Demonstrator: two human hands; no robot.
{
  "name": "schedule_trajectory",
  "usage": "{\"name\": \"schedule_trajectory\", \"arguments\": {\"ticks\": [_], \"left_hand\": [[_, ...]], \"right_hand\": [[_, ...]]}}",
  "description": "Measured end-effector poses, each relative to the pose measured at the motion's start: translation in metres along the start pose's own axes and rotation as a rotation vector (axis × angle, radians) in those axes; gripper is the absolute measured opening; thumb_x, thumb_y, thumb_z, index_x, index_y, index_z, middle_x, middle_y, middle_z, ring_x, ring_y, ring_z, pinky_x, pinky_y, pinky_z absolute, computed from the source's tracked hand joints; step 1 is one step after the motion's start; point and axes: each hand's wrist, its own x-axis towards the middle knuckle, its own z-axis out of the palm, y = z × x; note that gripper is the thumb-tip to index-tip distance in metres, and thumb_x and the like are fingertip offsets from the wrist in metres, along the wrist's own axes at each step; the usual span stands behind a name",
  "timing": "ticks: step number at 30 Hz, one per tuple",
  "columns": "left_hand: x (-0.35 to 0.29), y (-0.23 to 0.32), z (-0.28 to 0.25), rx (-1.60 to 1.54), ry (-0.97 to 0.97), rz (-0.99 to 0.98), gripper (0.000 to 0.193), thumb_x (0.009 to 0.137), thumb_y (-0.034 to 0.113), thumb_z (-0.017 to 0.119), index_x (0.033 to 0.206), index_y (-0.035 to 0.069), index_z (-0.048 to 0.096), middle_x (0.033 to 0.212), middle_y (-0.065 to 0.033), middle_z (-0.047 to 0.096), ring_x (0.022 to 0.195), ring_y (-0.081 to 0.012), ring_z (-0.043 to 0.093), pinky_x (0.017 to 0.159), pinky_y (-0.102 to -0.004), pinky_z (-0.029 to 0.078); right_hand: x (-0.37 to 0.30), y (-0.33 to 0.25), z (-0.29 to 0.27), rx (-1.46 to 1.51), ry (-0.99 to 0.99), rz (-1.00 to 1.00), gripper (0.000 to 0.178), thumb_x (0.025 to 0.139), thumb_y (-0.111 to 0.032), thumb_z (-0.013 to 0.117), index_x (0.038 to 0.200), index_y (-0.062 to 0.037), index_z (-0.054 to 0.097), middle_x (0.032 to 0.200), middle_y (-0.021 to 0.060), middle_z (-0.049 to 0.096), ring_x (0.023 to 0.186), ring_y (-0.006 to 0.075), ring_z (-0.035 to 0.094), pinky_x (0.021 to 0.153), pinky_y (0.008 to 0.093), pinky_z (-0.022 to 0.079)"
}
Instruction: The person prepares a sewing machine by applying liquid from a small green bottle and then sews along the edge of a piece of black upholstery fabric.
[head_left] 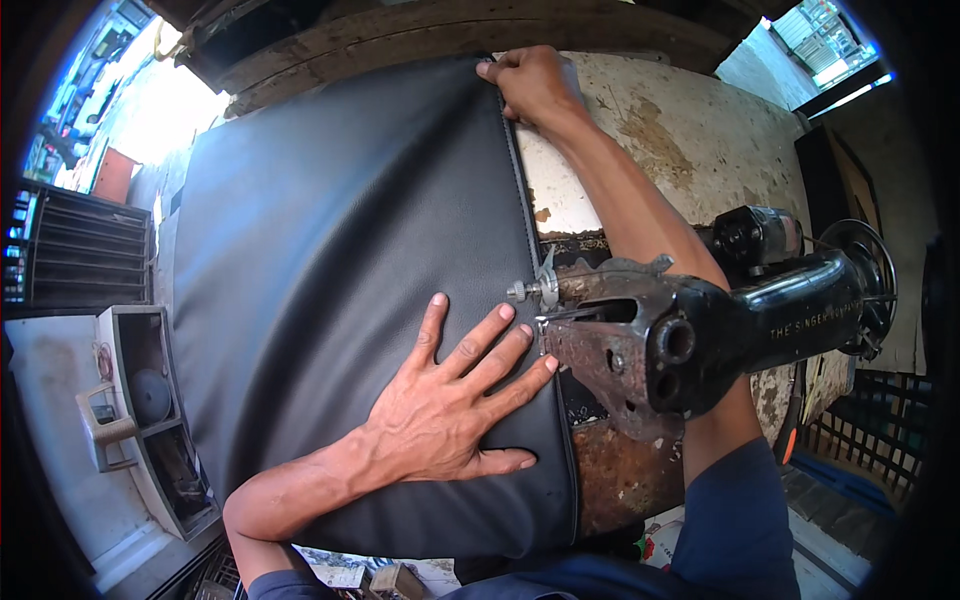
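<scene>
A large sheet of black leather-like material (300,220) covers most of the worktable, with soft folds running across it. A stitched seam follows its right edge. My left hand (430,410) lies flat on the sheet with fingers spread, its fingertips close to the needle area of an old black sewing machine (690,340). The sheet's right edge passes under the machine's head, which partly hides the stitching point. Reaching behind the machine, my right hand (540,90) pinches the far right corner of the sheet between thumb and fingers.
The worn, stained tabletop (720,160) shows right of the sheet. A motor (757,235) and handwheel (865,280) sit at the machine's right end. Wooden beams (400,45) run along the far side. An open drawer (150,400) with small items stands at left.
</scene>
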Motion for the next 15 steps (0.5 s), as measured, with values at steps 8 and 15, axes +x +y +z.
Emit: {"name": "schedule_trajectory", "arguments": {"ticks": [8, 15], "left_hand": [[-0.015, 0.002, -0.002, 0.013, 0.184, 0.043, 0.076, 0.089, 0.062, 0.067, 0.146, 0.013, 0.056, 0.147, -0.0176, 0.053, 0.147, -0.0356, 0.042, 0.122, -0.0656, 0.021], [-0.266, -0.050, -0.032, 0.261, 0.721, -1.115, 0.051, 0.103, 0.026, 0.061, 0.147, 0.000, 0.053, 0.146, -0.0239, 0.052, 0.137, -0.0411, 0.049, 0.116, -0.0454, 0.038]], "right_hand": [[-0.024, 0.017, -0.015, 0.070, -0.020, -0.010, 0.031, 0.097, -0.033, 0.071, 0.103, -0.0026, 0.072, 0.072, 0.0080, 0.070, 0.057, 0.0126, 0.066, 0.057, 0.0310, 0.053], [-0.291, 0.008, -0.120, 0.042, -0.624, 0.246, 0.031, 0.106, -0.029, 0.061, 0.095, -0.0018, 0.073, 0.079, 0.0072, 0.074, 0.065, 0.0128, 0.071, 0.055, 0.0260, 0.056]]}}
